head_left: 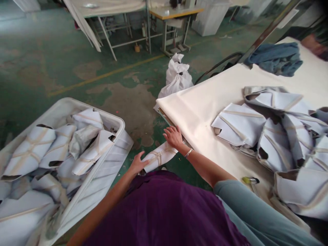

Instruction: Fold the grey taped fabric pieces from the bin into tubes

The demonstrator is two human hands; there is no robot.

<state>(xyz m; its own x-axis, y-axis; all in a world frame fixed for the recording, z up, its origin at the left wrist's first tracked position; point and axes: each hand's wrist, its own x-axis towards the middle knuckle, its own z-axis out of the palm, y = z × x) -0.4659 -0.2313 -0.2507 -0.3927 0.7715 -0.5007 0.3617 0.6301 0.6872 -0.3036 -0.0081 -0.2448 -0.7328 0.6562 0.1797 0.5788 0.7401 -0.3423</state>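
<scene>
A white fabric piece (159, 157) with tan strapping lies between the person's hands, just off the near edge of the table (205, 95). Its long axis slants across the view, with its low end toward the bin and its high end pointing up and right toward the table's edge. The strapping crosses near its middle.

The hands are apart, with the piece spanning the gap. The left hand (137, 164) is curled over the piece's low end, fingers on the fabric. The right hand (174, 136) is open, fingers spread, at the table's edge and just beside the piece's high end. A thin bangle (188, 152) circles the right wrist. A purple shirt (159, 212) fills the bottom of the view.

Left of the table, across a strip of worn green floor (128, 109), stands a white bin (97, 106) heaped with similar strapped pieces (30, 153). On the table, to the right of the hands, lies a loose pile (276, 136) of the same pieces. A yellow-tipped tool (250, 180) sits near its lower edge, and a crumpled blue cloth (274, 59) lies at the far end. Beyond the table's corner, a tied white sack (176, 77) stands on the floor.
</scene>
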